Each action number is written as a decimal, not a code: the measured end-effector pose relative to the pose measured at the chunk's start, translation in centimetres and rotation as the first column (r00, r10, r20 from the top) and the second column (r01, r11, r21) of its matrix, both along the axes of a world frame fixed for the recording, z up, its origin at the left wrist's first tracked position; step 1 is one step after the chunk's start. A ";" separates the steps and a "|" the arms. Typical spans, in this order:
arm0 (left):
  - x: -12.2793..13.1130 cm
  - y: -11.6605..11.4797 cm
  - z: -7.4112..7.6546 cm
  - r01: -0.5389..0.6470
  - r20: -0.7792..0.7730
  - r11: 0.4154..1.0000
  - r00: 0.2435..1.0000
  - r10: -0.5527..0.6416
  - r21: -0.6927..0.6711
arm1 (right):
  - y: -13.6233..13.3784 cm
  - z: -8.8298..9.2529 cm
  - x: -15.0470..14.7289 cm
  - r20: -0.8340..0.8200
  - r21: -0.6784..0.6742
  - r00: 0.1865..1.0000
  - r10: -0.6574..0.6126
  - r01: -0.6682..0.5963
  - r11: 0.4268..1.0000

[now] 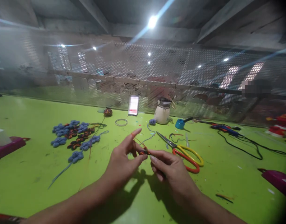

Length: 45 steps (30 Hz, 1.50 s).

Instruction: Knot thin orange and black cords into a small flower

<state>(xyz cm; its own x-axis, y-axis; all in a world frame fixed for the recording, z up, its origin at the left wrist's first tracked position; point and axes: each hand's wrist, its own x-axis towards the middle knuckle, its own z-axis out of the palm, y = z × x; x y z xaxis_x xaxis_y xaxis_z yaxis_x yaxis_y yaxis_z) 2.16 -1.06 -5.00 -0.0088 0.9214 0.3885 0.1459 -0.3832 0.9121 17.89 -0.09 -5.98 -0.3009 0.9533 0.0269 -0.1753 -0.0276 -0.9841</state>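
Between the thumb and fingers of my left hand [124, 158] is a small crocheted piece [145, 151] in black and orange yarn. An orange strand loops around the raised left index finger and runs down to the piece. My right hand [172, 168] meets it from the other side, thumb and index finger pinched together at its edge. Whatever those fingers grip is hidden. Just beyond the right hand lie scissors [174, 145] with red and yellow handles, blades pointing away to the left. Crocheted flowers, blue [76, 157] and dark orange [76, 143], lie in a cluster to the left.
On the green table [40, 177] stand a lidded white jar [162, 113], a lit phone [133, 105] and a blue pot [180, 123]. A yarn ball [108, 112] and a ring [121, 122] lie farther back. Dark cord [241, 146] trails at right. Perforated metal sheeting [143, 71] borders the far edge.
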 end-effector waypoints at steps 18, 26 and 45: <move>-1.6 1.1 1.2 0.260 0.437 0.941 0.888 -0.144 -0.217 | 1.1 1.7 3.4 0.681 0.652 0.689 -0.249 -0.414 0.636; -1.3 1.1 1.1 0.315 0.453 0.918 0.873 -0.180 -0.241 | 0.6 3.1 2.9 0.591 0.442 0.806 0.045 -0.370 0.817; -1.3 1.0 0.7 0.344 0.310 0.897 0.916 -0.255 -0.278 | 0.9 1.9 2.0 0.330 0.142 0.934 0.135 -0.191 0.971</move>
